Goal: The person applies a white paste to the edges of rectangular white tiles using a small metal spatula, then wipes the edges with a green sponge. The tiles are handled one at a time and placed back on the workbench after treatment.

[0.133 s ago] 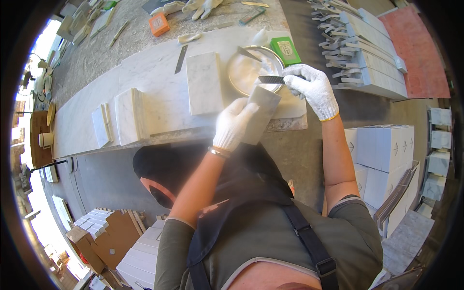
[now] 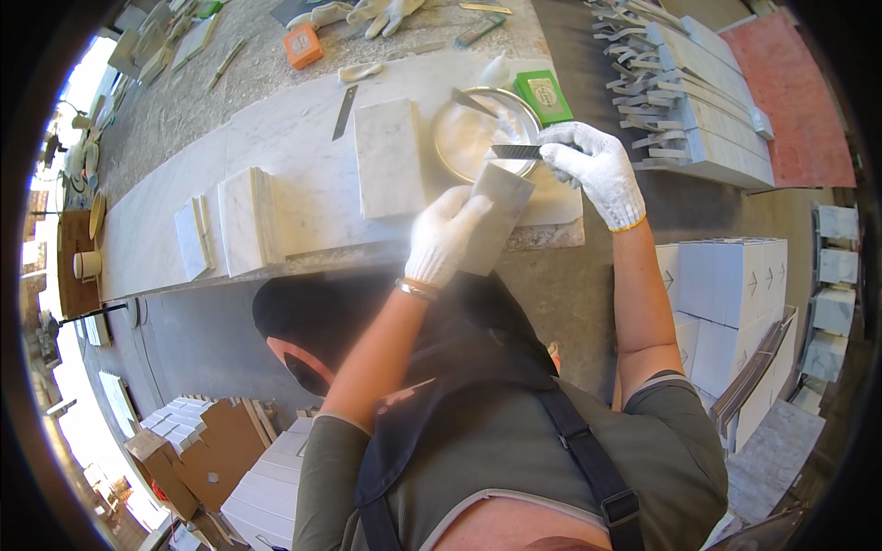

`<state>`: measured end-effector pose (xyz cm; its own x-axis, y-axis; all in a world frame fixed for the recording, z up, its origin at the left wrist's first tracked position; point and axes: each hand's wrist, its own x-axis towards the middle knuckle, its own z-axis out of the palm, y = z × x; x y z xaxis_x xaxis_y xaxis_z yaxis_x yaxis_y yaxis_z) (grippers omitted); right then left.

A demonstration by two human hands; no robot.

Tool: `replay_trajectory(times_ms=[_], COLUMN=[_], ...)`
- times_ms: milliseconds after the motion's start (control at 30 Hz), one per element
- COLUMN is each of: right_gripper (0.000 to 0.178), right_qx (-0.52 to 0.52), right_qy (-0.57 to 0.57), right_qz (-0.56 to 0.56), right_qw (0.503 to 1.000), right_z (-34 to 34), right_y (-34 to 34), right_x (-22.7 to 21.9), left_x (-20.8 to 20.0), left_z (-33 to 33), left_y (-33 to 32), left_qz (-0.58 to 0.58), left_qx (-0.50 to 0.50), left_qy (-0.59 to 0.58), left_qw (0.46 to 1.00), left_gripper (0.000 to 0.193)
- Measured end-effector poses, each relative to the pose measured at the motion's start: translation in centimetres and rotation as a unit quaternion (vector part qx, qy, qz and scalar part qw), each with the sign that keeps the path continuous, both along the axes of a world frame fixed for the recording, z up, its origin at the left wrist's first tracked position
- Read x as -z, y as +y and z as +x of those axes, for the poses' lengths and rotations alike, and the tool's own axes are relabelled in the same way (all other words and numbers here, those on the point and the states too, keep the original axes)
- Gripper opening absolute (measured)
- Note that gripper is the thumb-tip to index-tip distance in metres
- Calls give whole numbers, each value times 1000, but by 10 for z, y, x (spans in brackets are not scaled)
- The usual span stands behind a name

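Two white-gloved hands work over a pale marble slab (image 2: pixel 308 119) that lies along the bench (image 2: pixel 266 69), whose rough grey top shows toward the upper left. Near the middle of the frame, the left hand (image 2: pixel 439 234) has its grip clamped on a tilted grey tile (image 2: pixel 499 211). Right of centre, the right hand (image 2: pixel 593 170) has its grip closed around a dark flat blade (image 2: pixel 516 151), which overlaps the near rim of a round metal dish (image 2: pixel 457 138) of white material. A green box (image 2: pixel 543 97) sits just beside the dish. A marbled tile (image 2: pixel 389 158) lies left of it, and a tile stack (image 2: pixel 246 222) stands farther left. Spare gloves (image 2: pixel 386 14) and an orange box (image 2: pixel 301 46) rest along the top.

Around the bench, grey floor (image 2: pixel 579 298) runs past white boxes (image 2: pixel 735 280) at right, a red sheet (image 2: pixel 795 101) at upper right and brown cardboard (image 2: pixel 220 455) at lower left.
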<state>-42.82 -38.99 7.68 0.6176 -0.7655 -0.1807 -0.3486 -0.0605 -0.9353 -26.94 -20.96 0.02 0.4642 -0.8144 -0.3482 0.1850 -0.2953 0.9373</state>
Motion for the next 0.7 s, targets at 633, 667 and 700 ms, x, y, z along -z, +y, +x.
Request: replay_trajectory(times_ms=[633,667,700], right_gripper=[18,17,16], right_qx=[-15,-12,-25], right_qy=[63,98,126], right_qz=[-286,-296,-317], right_qw=[956,950,940], right_z=[1,3,6], right_y=[-8,-8,-8], right_x=[22,22,22], left_x=[2,2,1], left_z=[1,2,3], left_y=[1,1,1], left_qz=[2,16,20], left_qx=[13,21,28], left_qy=[16,-2,-23], left_qw=[1000,1000,999], left_gripper=[48,48,48])
